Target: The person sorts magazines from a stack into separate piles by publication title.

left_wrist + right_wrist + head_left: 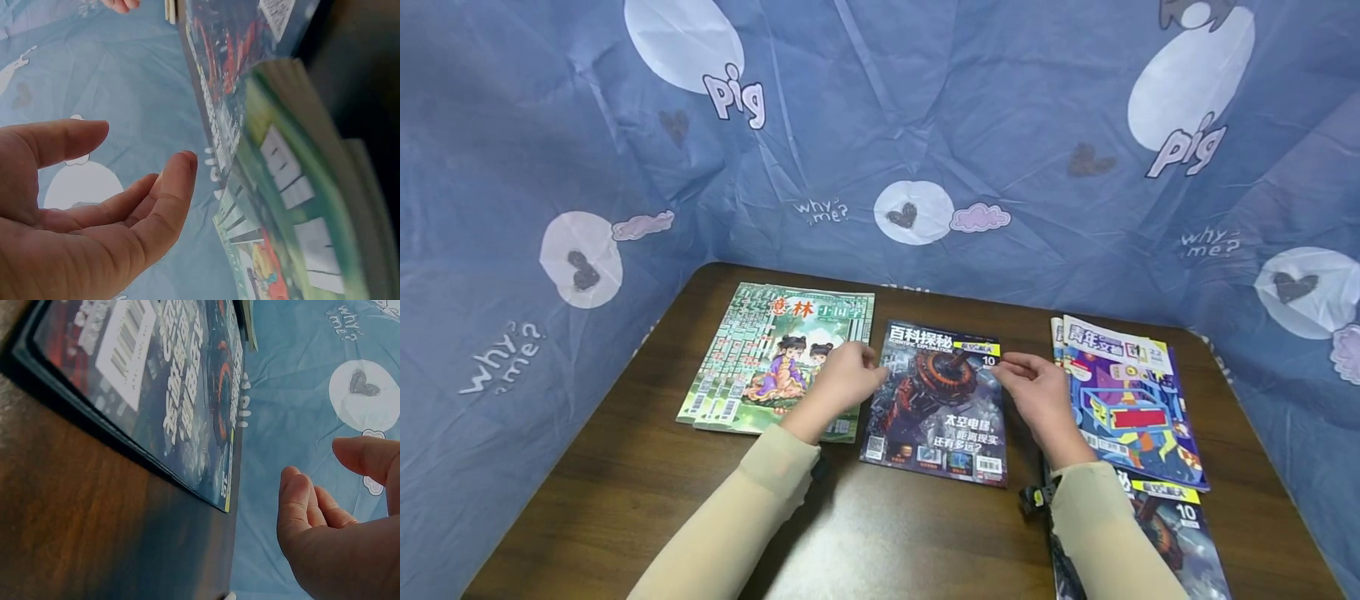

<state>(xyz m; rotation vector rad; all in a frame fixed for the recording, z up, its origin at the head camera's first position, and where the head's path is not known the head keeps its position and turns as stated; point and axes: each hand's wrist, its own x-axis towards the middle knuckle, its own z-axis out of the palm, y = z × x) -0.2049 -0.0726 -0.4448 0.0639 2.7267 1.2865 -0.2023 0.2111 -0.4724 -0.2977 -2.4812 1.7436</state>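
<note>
A dark magazine [936, 408] with a red and black machine on its cover lies on the table between my two hands. My left hand [842, 385] is at its left side, above the right part of a stack of green magazines [760, 375]. In the left wrist view, the left thumb and fingers [172, 206] are apart with nothing between them. My right hand [1043, 404] is by the dark magazine's upper right edge. The right wrist view shows the right thumb and fingers [297, 500] loosely bent, a gap between them. Whether either hand touches the magazine I cannot tell.
At the right lie purple-covered magazines [1131, 417]. Below them, partly under my right forearm, is another dark magazine [1187, 550] with a similar cover. The brown wooden table [880, 533] ends at the back against a blue printed cloth [820, 167].
</note>
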